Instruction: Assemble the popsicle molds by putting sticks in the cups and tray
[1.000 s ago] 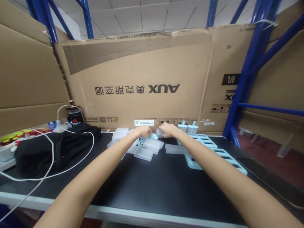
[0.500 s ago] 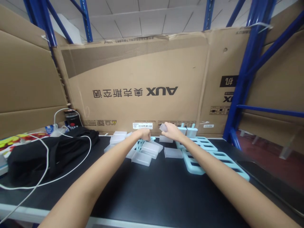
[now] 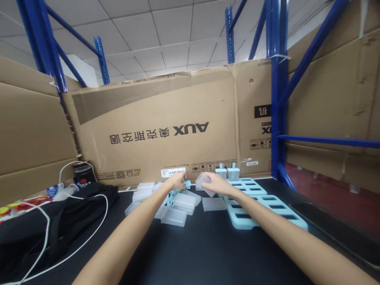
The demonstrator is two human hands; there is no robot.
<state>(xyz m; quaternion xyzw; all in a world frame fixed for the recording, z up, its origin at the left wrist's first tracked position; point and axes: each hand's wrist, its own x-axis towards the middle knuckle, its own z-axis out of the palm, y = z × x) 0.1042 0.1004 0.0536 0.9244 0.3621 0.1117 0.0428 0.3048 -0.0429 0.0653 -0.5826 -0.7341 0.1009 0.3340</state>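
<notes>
My left hand is closed in a pinch on a light-blue popsicle stick, whose end shows beside the fingertips. My right hand grips a translucent popsicle mold, held tilted just to the right of that stick. Below my left hand lies a pile of similar translucent molds, with more light-blue sticks among them. A single mold lies apart under my right wrist. Two molds with light-blue sticks on top stand upright at the back of the light-blue slotted racks.
A large cardboard panel closes off the back of the black table. To the left lie a black bag and a white cable, with a dark jar behind. A blue rack post rises at the right, near a dark flat object.
My view has tilted up and swung right. The mold in my right hand has turned and now shows a broad side toward the stick in my left hand.
</notes>
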